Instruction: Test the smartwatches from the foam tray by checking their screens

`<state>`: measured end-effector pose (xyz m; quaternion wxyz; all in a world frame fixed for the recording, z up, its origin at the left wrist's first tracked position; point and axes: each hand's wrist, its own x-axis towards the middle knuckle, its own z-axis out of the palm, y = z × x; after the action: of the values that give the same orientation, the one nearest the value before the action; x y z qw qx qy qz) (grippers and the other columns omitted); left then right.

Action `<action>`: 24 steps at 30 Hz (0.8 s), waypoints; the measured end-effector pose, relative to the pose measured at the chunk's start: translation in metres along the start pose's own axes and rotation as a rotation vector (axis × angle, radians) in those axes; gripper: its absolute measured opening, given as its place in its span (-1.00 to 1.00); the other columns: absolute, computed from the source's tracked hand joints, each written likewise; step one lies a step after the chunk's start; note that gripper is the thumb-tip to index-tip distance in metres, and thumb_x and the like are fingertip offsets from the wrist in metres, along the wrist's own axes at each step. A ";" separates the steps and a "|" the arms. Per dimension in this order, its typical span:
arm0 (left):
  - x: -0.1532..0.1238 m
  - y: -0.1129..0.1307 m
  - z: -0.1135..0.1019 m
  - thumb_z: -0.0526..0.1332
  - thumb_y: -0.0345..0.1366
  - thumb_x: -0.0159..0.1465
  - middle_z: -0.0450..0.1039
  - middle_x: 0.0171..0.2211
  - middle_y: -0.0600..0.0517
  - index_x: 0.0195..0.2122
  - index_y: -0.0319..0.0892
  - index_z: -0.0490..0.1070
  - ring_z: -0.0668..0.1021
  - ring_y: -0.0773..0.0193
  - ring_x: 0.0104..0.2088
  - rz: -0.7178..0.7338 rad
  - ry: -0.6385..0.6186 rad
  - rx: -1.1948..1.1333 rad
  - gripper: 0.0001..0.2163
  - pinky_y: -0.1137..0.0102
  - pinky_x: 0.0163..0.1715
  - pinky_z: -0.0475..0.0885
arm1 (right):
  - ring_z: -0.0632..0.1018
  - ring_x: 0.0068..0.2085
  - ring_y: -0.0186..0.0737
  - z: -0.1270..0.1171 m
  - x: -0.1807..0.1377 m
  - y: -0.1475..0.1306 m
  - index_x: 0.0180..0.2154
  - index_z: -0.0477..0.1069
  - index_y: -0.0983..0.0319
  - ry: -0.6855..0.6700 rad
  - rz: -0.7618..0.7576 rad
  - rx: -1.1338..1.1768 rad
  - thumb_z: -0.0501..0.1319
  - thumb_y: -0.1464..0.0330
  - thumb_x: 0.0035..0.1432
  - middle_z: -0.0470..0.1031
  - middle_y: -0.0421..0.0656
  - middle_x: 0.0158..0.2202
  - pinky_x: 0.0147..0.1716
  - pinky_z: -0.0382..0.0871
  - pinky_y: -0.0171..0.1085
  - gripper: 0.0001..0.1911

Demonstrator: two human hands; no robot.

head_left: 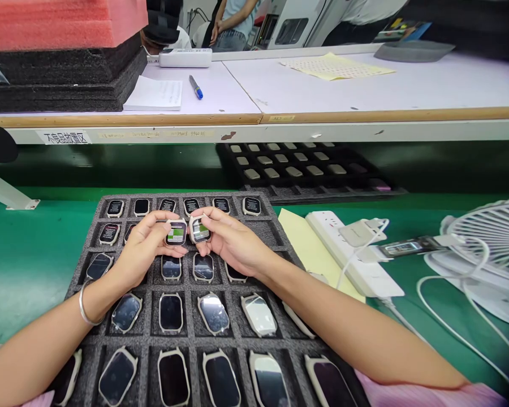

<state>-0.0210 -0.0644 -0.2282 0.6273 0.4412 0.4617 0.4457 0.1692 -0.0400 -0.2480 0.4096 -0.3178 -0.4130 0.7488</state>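
Note:
My left hand [147, 240] pinches a strapless smartwatch [177, 232] with a light frame and a lit green-and-white screen. In my right hand [224, 237] is a second smartwatch [200, 230] of the same look, tilted, its screen also lit. The two watches are held side by side, close together, above a grey foam tray [192, 339]. Several more watch bodies sit in the tray's square pockets. Those in the back row show small text on dark screens; the nearer ones look dark or reflect light. My forearms hide some pockets at both sides.
To the right are a white power strip [328, 226] with plugged-in chargers, loose cables and a white fan [492, 243]. A second tray [297, 195] of watches lies under the shelf [365, 93]. Foam blocks [59, 73], a notepad [155, 93] and a pen [195, 87] rest on it.

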 end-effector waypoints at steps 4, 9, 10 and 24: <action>0.000 0.001 -0.001 0.26 -0.23 0.22 0.54 -0.31 0.07 -0.11 -0.17 0.40 0.68 0.21 -0.46 -0.011 0.003 -0.021 -0.77 0.30 -0.34 0.64 | 0.48 -0.52 -0.41 -0.001 0.000 0.000 -0.15 0.41 0.18 -0.002 0.001 0.004 0.40 0.27 0.10 0.47 -0.27 -0.35 -0.50 0.40 -0.32 -0.70; -0.001 0.003 -0.001 0.27 -0.28 0.19 0.54 -0.36 0.09 -0.12 -0.16 0.41 0.69 0.20 -0.45 -0.007 -0.022 -0.015 -0.77 0.31 -0.34 0.64 | 0.49 -0.51 -0.43 -0.004 -0.001 0.003 -0.13 0.40 0.17 -0.028 -0.022 -0.027 0.43 0.34 0.04 0.45 -0.31 -0.36 -0.47 0.41 -0.34 -0.64; -0.001 0.003 0.000 0.27 -0.29 0.18 0.54 -0.36 0.09 -0.12 -0.16 0.41 0.69 0.20 -0.44 -0.008 -0.024 -0.014 -0.76 0.32 -0.34 0.64 | 0.49 -0.51 -0.43 -0.004 0.000 0.003 -0.13 0.39 0.17 -0.029 -0.022 -0.031 0.42 0.34 0.06 0.45 -0.31 -0.36 -0.47 0.41 -0.34 -0.65; -0.001 0.002 0.000 0.26 -0.35 0.16 0.56 -0.39 0.11 -0.14 -0.17 0.40 0.68 0.25 -0.48 0.004 -0.022 -0.013 -0.77 0.36 -0.37 0.64 | 0.49 -0.49 -0.42 -0.003 -0.002 0.001 -0.10 0.37 0.17 -0.046 -0.030 -0.088 0.35 0.47 0.04 0.46 -0.31 -0.37 -0.46 0.37 -0.34 -0.64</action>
<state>-0.0214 -0.0651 -0.2259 0.6344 0.4429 0.4511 0.4448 0.1725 -0.0411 -0.2497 0.3966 -0.3122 -0.4596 0.7308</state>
